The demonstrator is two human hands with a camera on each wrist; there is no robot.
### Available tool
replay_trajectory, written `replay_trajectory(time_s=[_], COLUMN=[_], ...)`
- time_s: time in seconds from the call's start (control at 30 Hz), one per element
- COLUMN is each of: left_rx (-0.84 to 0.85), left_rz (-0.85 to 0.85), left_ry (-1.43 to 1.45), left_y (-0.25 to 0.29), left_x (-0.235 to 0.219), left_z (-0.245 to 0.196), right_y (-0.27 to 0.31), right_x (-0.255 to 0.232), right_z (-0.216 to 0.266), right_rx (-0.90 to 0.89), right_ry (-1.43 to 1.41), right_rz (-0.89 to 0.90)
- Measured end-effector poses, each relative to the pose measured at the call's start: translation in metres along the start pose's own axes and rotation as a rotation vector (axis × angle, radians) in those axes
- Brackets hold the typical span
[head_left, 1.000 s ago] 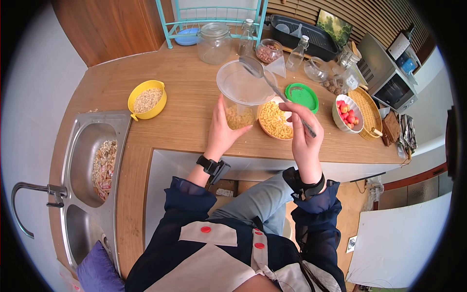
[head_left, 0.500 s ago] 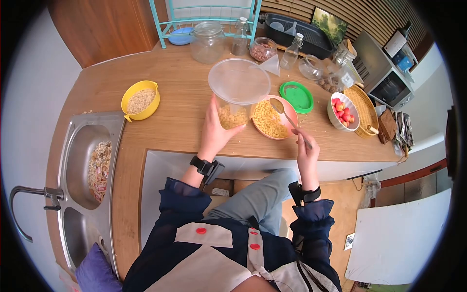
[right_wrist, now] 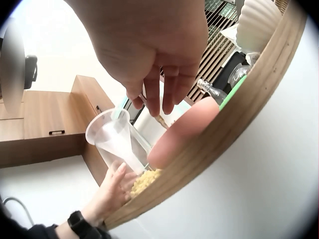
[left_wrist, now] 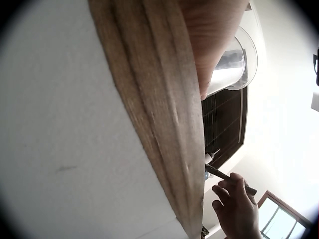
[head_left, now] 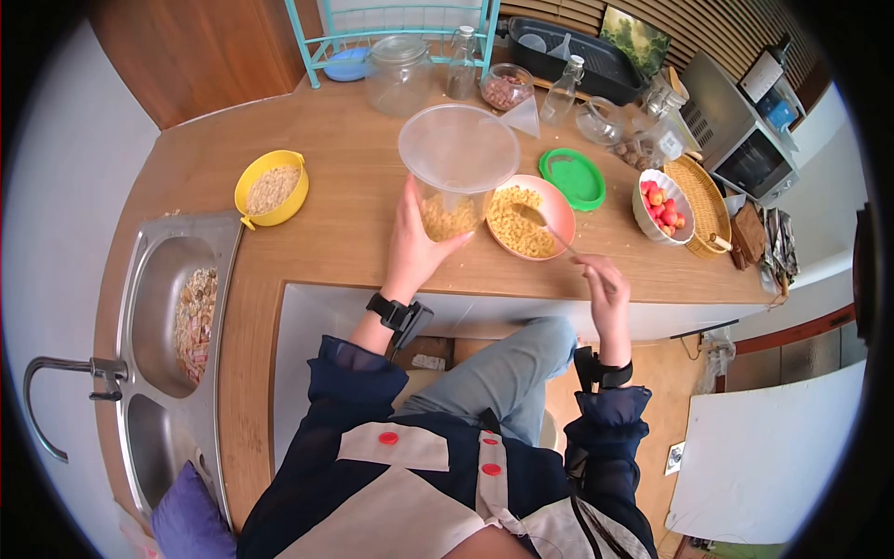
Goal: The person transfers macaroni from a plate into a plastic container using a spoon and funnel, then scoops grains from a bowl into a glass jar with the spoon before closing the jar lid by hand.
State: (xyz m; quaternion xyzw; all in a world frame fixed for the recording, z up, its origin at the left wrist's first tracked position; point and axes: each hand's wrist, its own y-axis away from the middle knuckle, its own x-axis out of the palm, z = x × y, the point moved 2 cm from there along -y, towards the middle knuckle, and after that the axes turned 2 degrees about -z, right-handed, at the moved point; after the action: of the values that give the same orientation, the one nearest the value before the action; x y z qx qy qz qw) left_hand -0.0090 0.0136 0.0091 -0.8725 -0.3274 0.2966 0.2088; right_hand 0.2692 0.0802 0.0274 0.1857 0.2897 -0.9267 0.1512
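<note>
My left hand [head_left: 414, 244] holds a clear plastic container [head_left: 477, 212] on the counter, thumb and fingers around its side. Yellow macaroni [head_left: 445, 220] lies in its lower part, and a wide translucent funnel [head_left: 459, 144] sits in its top. Right beside it is a pink bowl [head_left: 564, 207], also with macaroni. In my right hand [head_left: 607, 287], fingers pinch the handle of a metal spoon [head_left: 562, 239]; its head dips into the bowl's macaroni. The right wrist view shows the funnel's cone [right_wrist: 119, 142] inside the container, while the spoon is mostly hidden by the hand.
A green lid [head_left: 572, 179] lies behind the bowl. To the right are a white bowl of red fruit [head_left: 645, 210] and a wicker tray [head_left: 708, 210]. Glass jars and bottles [head_left: 563, 91] line the back. Left stand a yellow bowl of oats [head_left: 300, 191] and the sink [head_left: 149, 289].
The spoon came down from beside the funnel into the pink bowl, with my right hand moving right and lower. My left hand stays on the container.
</note>
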Motion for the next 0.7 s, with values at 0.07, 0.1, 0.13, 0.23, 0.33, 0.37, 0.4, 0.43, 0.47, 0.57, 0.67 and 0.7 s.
replay_trajectory(time_s=[0.07, 0.1, 0.13, 0.23, 0.33, 0.37, 0.4, 0.43, 0.47, 0.57, 0.67, 0.7], left_rx=[-0.005, -0.004, -0.003, -0.010, 0.005, 0.007, 0.010, 0.012, 0.013, 0.004, -0.002, -0.001], left_rz=[0.004, 0.004, 0.006, 0.015, -0.001, 0.001, -0.006, -0.012, -0.008, -0.002, 0.001, 0.002], left_ry=[0.011, 0.016, 0.022, 0.025, 0.033, 0.035, 0.020, 0.003, 0.004, 0.010, -0.001, 0.003], left_y=[0.000, 0.000, 0.000, 0.000, 0.001, 0.001, 0.001, 0.001, 0.001, 0.000, 0.000, 0.000], left_x=[0.000, 0.001, 0.001, 0.001, 0.003, 0.004, 0.004, 0.004, 0.004, 0.003, 0.002, 0.003], left_z=[0.000, 0.001, 0.001, 0.000, 0.005, 0.006, 0.007, 0.006, 0.006, 0.004, 0.003, 0.003], right_y=[0.001, 0.001, 0.001, 0.002, 0.004, 0.005, 0.006, 0.007, 0.008, 0.008, 0.008, 0.007], right_x=[-0.004, -0.006, -0.007, -0.002, 0.005, 0.007, 0.009, 0.012, 0.014, 0.015, 0.015, 0.014], right_z=[-0.001, -0.002, -0.006, -0.010, -0.020, -0.023, -0.026, -0.029, -0.030, -0.032, -0.037, -0.038], right_rx=[0.059, 0.116, 0.104, 0.136, 0.135, 0.136, 0.158, 0.181, 0.198, 0.327, 0.408, 0.407], right_ry=[-0.007, -0.010, -0.006, 0.006, -0.018, -0.016, -0.050, -0.085, -0.158, -0.333, -0.479, -0.479], right_rz=[-0.059, -0.123, -0.143, -0.174, -0.182, -0.185, -0.187, -0.189, -0.203, -0.222, -0.238, -0.240])
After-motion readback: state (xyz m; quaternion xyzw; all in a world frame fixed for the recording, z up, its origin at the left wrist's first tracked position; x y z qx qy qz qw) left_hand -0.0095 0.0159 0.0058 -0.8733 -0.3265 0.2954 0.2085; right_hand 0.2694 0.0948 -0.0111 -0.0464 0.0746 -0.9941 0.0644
